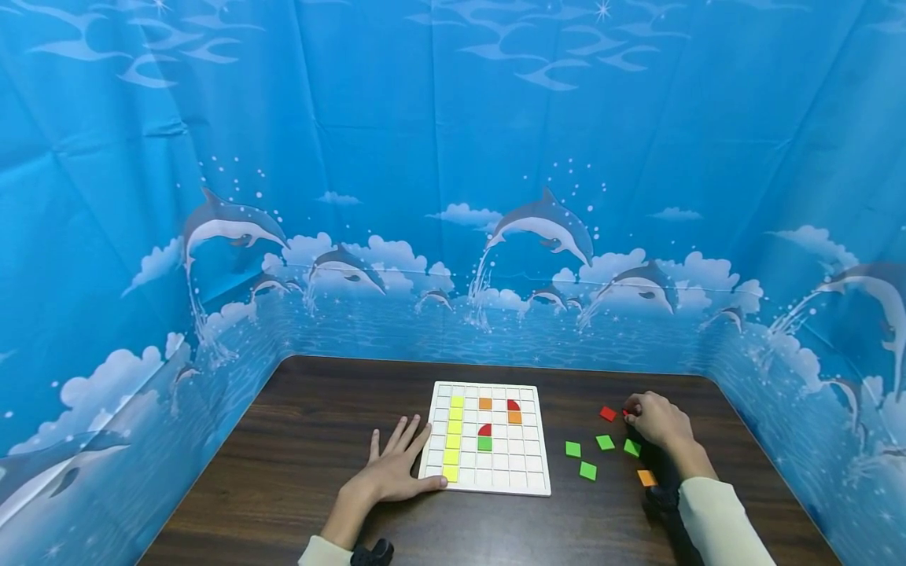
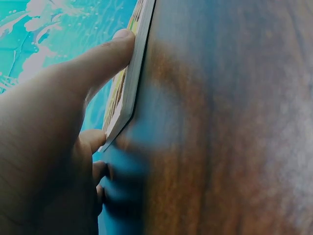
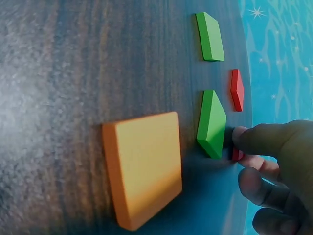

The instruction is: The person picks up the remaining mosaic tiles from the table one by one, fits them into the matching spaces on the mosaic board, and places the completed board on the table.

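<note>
One red piece [image 3: 237,154], likely light, rigid and smooth, is pinched in the fingers of the right hand [image 1: 661,423] at right on the bench [image 1: 297,440]; opposite edges look the surest hold. The left hand [image 1: 393,473], fingers spread, touches the white board [image 1: 499,475].

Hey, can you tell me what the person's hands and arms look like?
The left hand and right hand wear no gloves. The left sleeve and right sleeve are plain pale cream. A small black device shows by the left wrist, another by the right.
</note>
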A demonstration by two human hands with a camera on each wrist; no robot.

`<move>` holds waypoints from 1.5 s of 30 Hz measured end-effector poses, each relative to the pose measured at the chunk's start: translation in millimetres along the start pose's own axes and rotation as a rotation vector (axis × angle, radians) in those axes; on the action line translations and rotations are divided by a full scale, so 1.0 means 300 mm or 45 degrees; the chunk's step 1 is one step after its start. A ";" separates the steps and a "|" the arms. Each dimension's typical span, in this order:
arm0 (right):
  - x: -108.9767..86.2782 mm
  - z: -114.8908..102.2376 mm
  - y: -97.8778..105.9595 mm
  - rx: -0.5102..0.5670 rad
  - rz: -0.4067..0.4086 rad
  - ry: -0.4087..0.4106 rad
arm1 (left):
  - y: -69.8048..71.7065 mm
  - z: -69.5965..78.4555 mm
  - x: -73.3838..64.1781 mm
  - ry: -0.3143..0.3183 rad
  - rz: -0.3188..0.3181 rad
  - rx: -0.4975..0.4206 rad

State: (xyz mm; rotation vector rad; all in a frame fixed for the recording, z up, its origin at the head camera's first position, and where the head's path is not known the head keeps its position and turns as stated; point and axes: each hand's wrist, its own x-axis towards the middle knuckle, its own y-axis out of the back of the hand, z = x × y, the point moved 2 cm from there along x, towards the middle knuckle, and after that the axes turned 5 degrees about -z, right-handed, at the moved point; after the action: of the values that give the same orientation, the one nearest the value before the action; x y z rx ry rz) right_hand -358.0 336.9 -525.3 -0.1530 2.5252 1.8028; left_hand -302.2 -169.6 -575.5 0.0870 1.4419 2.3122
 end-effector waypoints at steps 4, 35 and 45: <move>-0.005 -0.009 -0.004 -0.014 0.013 -0.021 | 0.017 0.020 -0.017 -0.008 -0.010 -0.019; -0.024 -0.057 -0.037 -0.022 0.167 0.083 | 0.024 0.029 -0.025 -0.038 -0.015 -0.044; -0.038 -0.166 -0.029 -0.011 0.223 0.213 | 0.000 -0.001 -0.001 -0.022 -0.002 -0.005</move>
State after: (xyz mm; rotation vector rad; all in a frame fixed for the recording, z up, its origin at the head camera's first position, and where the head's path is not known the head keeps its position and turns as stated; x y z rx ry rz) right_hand -344.3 287.8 -516.4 -0.0884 2.7235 1.9398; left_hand -302.1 -169.9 -575.5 0.1045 1.4279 2.3071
